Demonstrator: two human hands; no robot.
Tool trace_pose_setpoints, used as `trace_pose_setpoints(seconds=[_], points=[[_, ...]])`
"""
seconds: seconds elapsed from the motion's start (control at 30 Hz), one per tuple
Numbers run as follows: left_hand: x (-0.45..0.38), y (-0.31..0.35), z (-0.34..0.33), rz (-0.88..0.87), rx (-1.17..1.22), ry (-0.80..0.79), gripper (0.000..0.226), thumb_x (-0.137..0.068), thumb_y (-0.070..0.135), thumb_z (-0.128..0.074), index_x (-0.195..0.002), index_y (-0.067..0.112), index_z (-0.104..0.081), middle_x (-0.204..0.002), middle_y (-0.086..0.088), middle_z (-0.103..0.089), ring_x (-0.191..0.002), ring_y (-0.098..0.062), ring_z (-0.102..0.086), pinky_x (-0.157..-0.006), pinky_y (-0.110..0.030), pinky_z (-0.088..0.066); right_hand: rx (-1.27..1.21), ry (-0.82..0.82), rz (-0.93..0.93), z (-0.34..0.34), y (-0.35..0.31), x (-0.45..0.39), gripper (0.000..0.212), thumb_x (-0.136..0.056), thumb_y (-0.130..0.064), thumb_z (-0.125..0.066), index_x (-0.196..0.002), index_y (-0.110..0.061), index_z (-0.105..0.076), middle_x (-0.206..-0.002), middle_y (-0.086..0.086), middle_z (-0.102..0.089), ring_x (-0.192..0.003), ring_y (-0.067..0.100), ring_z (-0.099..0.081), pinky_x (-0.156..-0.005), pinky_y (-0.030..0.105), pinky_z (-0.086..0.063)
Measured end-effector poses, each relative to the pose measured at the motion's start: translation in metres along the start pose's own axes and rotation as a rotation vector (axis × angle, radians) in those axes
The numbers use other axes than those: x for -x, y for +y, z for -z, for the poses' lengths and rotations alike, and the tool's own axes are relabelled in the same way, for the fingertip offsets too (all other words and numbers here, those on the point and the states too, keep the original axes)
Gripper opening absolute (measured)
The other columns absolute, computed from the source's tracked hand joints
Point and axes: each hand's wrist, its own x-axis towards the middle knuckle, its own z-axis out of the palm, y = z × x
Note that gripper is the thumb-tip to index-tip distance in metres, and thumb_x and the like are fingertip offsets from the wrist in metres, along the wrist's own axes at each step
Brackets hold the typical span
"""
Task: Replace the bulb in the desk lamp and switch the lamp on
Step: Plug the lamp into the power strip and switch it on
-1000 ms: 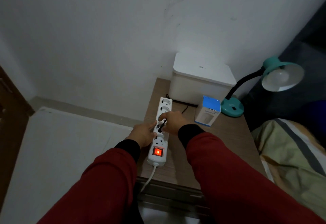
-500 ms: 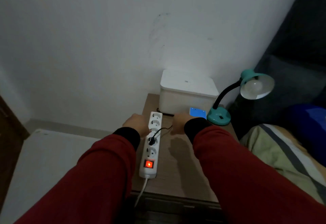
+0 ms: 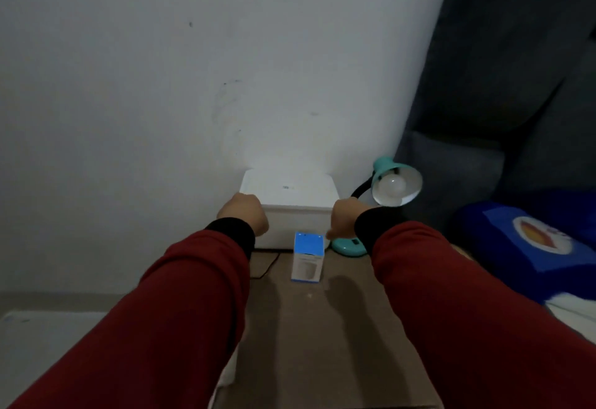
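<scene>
teal desk lamp (image 3: 350,245) at table (image 3: 322,328) back right, unlit bulb (image 3: 392,186) in shade, r hand (image 3: 346,220) over base w/ finger out, l hand (image 3: 243,216) curled, empty, bulb box (image 3: 308,255) btwn hands

The person wore long dark-red sleeves with snug black cuffs at both wrists, leaving the left hand (image 3: 243,215) and right hand (image 3: 346,220) bare, with no rings or watch visible.

Quick headcount of the nightstand

Counted up: two hands (left hand (image 3: 244,216), right hand (image 3: 345,220)), one desk lamp (image 3: 383,197) with one bulb (image 3: 392,185) fitted, one bulb box (image 3: 308,256), one white storage box (image 3: 290,195), one black cable (image 3: 267,268).
</scene>
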Motion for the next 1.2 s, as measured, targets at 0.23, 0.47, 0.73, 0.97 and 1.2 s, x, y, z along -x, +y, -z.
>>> trace_pose_setpoints(seconds=[0.23,0.47,0.73,0.97,1.2], points=[[-0.022,0.079,-0.018,-0.083,0.043,-0.025,0.031,-0.09,0.017,-0.054,-0.116,0.0,-0.057,-0.128,-0.018,-0.052,-0.113,-0.029,-0.057,-0.086,-0.029,-0.049,-0.045,0.013,-0.066,-0.001,0.068,-0.015,0.044,-0.086,-0.032,-0.065,-0.116,0.0,-0.062,-0.121,0.015,-0.065,-0.113,0.03,-0.06,-0.082,0.033,-0.048],[-0.058,0.149,-0.073,-0.2,0.051,-0.067,0.035,-0.091,0.019,-0.053,-0.119,-0.001,-0.054,-0.128,-0.019,-0.051,-0.116,-0.031,-0.055,-0.093,-0.033,-0.048,-0.146,-0.08,-0.112,-0.046,0.129,-0.062,0.049,-0.085,-0.035,-0.063,-0.119,0.0,-0.059,-0.128,0.017,-0.058,-0.116,0.033,-0.056,-0.092,0.035,-0.048],[-0.098,0.188,-0.162,-0.233,0.145,-0.162,0.039,-0.091,0.027,-0.056,-0.121,0.003,-0.056,-0.126,-0.016,-0.055,-0.112,-0.031,-0.058,-0.096,-0.035,-0.05,-0.339,-0.059,-0.148,-0.111,0.169,-0.111,0.029,-0.087,-0.022,-0.059,-0.111,-0.006,-0.065,-0.116,0.014,-0.066,-0.107,0.029,-0.062,-0.081,0.03,-0.047],[-0.103,0.175,-0.238,-0.332,0.192,-0.05,0.058,-0.092,0.029,-0.052,-0.143,0.008,-0.033,-0.15,-0.012,-0.028,-0.139,-0.026,-0.028,-0.116,-0.031,-0.025,-0.475,0.169,-0.062,-0.174,0.169,-0.141,0.047,-0.089,-0.019,-0.056,-0.135,-0.013,-0.049,-0.141,0.008,-0.047,-0.126,0.025,-0.046,-0.104,0.032,-0.04],[-0.103,0.155,-0.284,-0.416,0.24,0.141,0.06,-0.087,0.031,-0.059,-0.138,0.006,-0.043,-0.145,-0.017,-0.043,-0.136,-0.034,-0.039,-0.109,-0.047,-0.035,-0.498,0.393,-0.003,-0.215,0.167,-0.155,0.046,-0.086,-0.021,-0.06,-0.132,-0.019,-0.055,-0.136,0.013,-0.052,-0.115,0.033,-0.054,-0.096,0.045,-0.049]])
